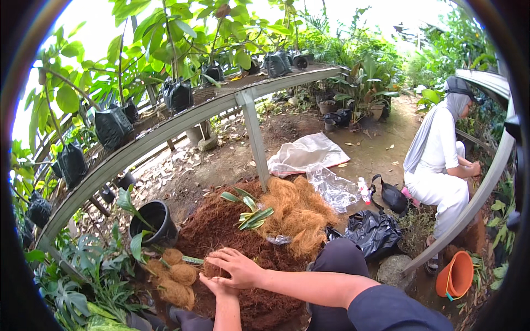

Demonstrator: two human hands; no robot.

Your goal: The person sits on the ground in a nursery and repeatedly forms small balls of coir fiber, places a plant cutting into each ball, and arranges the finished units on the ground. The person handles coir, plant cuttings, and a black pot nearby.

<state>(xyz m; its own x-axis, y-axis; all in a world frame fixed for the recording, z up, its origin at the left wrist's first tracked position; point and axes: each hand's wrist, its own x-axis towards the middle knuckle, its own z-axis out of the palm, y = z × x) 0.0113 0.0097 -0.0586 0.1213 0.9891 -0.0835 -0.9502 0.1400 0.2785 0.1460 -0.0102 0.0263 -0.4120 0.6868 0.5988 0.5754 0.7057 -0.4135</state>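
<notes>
A ball of reddish-brown fibrous soil [215, 269] with a striped leaf sticking out on its left is cupped between both hands. My left hand [219, 286] supports it from below, while my right hand [236, 267] lies over its top. Just left of the hands, several balls wrapped in coconut fibre [183, 274] lie together on the ground. A mound of reddish-brown soil [203, 227] spreads beneath and beyond the hands. Loose coconut fibre [296, 211] is heaped on its far right side, beside a small plant with yellow-edged leaves [254, 215].
A black pot [155, 225] stands left of the soil; leafy plants [99, 273] crowd the lower left. Across the back runs a raised bench [178, 122] with bagged plants. Black plastic [372, 231], a rock [393, 271] and an orange bucket [454, 275] lie rightward, near a seated person [439, 153].
</notes>
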